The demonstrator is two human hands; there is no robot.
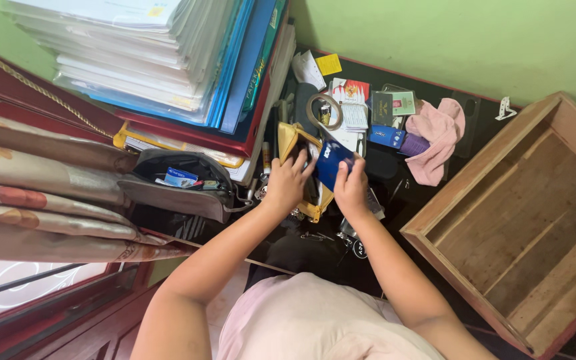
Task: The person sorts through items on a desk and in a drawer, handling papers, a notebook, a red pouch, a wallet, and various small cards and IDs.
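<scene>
The right hand [350, 189] pinches a dark blue card [333, 162] by its lower right corner, fingers closed on it. The card's long axis runs on a slant, its upper end toward the desk's back edge and the wall, its lower end toward the person. It sits half over the mouth of a yellow pouch [296, 148], which lies open near the middle of the black desk [395, 200]. The left hand [287, 181] is closed on the pouch, fingers curled over its left rim, holding the mouth apart. The pouch's long axis runs from the back edge toward the front edge.

Room is tight. On the left a tall stack of papers and folders [168, 60] crowds the pouch, with a grey zip bag [175, 183] below it at the front left. Behind the pouch lie a roll of tape [323, 110], small cards and booklets [361, 107] and a pink cloth [437, 137]. An empty wooden drawer [521, 220] takes the right side. The only bare desk shows between the right hand and the drawer.
</scene>
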